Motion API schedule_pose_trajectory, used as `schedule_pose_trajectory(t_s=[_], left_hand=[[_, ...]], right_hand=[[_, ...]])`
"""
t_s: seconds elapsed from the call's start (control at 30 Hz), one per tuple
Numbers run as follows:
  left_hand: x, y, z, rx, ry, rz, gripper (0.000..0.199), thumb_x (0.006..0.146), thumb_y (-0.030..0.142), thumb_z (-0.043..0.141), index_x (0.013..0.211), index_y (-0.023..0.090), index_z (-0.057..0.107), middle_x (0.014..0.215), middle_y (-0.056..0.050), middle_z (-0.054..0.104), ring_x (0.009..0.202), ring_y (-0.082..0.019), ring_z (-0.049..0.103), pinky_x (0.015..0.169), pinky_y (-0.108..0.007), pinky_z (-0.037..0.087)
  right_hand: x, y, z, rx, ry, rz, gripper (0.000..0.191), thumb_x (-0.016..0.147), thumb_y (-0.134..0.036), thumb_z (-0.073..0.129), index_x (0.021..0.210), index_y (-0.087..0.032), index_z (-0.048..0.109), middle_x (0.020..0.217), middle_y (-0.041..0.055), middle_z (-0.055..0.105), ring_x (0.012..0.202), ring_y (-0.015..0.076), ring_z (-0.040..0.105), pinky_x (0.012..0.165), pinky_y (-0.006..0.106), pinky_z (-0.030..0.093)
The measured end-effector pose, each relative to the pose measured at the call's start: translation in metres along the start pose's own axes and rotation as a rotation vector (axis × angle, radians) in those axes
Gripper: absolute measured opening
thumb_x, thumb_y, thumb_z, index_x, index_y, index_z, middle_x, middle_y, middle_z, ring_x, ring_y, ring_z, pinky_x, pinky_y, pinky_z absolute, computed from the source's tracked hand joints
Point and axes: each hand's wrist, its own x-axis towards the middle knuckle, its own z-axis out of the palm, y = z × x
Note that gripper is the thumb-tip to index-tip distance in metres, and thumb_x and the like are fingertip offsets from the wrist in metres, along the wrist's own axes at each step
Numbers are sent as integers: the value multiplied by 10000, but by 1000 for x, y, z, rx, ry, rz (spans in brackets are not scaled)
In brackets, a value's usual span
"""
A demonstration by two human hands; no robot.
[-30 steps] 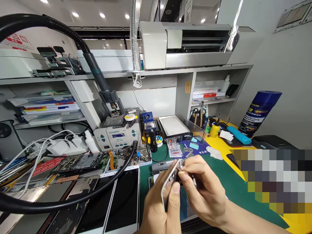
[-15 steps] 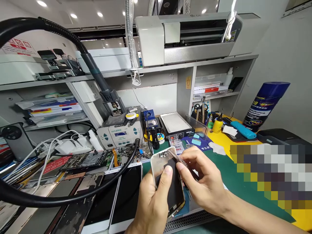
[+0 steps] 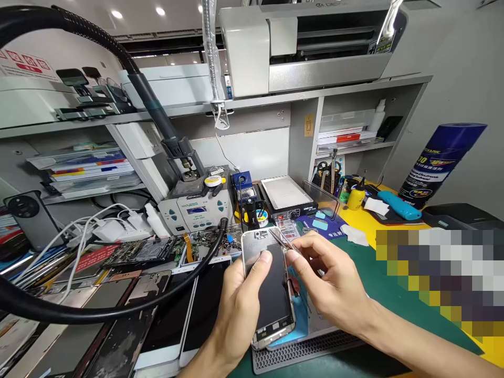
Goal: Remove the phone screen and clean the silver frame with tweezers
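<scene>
My left hand (image 3: 246, 299) is closed round the left side of an opened phone panel (image 3: 271, 294), its thumb lying over the dark inner face. My right hand (image 3: 334, 283) pinches metal tweezers (image 3: 282, 240), whose tips reach the top right corner of the panel. A small dark reddish piece (image 3: 293, 286) shows at the panel's right edge. Beneath the panel lie something light blue (image 3: 301, 315) and a grey perforated mat (image 3: 315, 352).
At the left are phone parts, white-framed screens (image 3: 205, 310) and a looping black hose (image 3: 118, 320). Behind stand a grey soldering station (image 3: 197, 210) and a flat heating plate (image 3: 285, 194). A blue spray can (image 3: 441, 163) and yellow bottle (image 3: 356, 197) are at the right.
The panel has turned to show more of its inner face and lower end. The tweezers are now more visible at its top right corner. The view has shifted slightly.
</scene>
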Motion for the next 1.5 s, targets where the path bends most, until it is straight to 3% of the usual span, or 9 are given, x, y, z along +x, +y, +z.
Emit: schedule_pose_trajectory(t_s=[0.2, 0.3, 0.53, 0.63, 0.87, 1.1, 1.23, 1.3, 1.5], left_hand=[[5, 10, -10, 21, -52, -83, 376, 937, 472, 635, 1074, 144, 758, 918, -85, 778, 796, -213, 719, 711, -277, 543], [6, 14, -13, 73, -44, -101, 422, 921, 508, 635, 1010, 117, 765, 821, -105, 774, 696, -220, 713, 650, -295, 561], [9, 16, -17, 170, 119, -119, 427, 804, 513, 746, 943, 111, 778, 775, -115, 789, 691, -281, 755, 661, -352, 623], [13, 15, -22, 223, 123, -159, 431, 784, 506, 760, 955, 110, 789, 789, -126, 797, 662, -285, 761, 622, -330, 622], [16, 14, -26, 355, 161, -119, 395, 801, 527, 749, 911, 151, 790, 869, -91, 812, 767, -278, 780, 688, -280, 624], [16, 13, -27, 337, 156, -115, 375, 790, 531, 767, 937, 186, 778, 857, -50, 812, 768, -264, 771, 702, -291, 622], [15, 14, -23, 349, 142, -72, 337, 806, 499, 759, 834, 163, 782, 758, -53, 794, 662, -221, 742, 622, -252, 592], [14, 16, -19, 332, 108, -53, 340, 821, 488, 739, 898, 162, 790, 776, -51, 793, 684, -235, 743, 642, -281, 598], [11, 21, -10, 323, 153, -20, 365, 857, 486, 673, 868, 141, 791, 665, -62, 760, 599, -245, 731, 584, -306, 578]], right_hand=[[0, 6, -4, -94, 12, -191, 98, 935, -97, 610, 972, -187, 620, 819, 3, 598, 619, 98, 541, 539, 248, 431], [1, 7, -5, -156, 21, -268, 111, 912, -73, 625, 972, -166, 625, 802, 13, 582, 648, 117, 518, 570, 269, 418], [6, 9, -5, -176, -6, -345, 59, 913, -88, 601, 948, -109, 644, 818, 79, 632, 716, 167, 556, 641, 314, 446], [8, 11, -6, -208, -22, -348, 74, 929, -114, 579, 941, -99, 651, 826, 94, 656, 737, 178, 582, 664, 320, 463], [10, 12, -10, -208, -38, -372, 76, 926, -113, 568, 936, -102, 642, 798, 61, 622, 709, 156, 549, 658, 295, 460], [12, 14, -13, -251, -83, -332, 83, 938, -146, 566, 936, -114, 642, 815, 56, 607, 710, 159, 548, 650, 304, 447], [14, 10, -17, -245, -113, -305, 74, 938, -145, 576, 944, -109, 641, 825, 66, 612, 711, 168, 552, 641, 316, 437], [15, 8, -19, -235, -122, -291, 78, 941, -138, 576, 959, -106, 645, 841, 78, 620, 719, 176, 560, 644, 325, 436], [14, 7, -22, -263, -139, -303, 54, 955, -144, 583, 975, -135, 633, 818, 51, 606, 694, 156, 553, 629, 303, 442]])
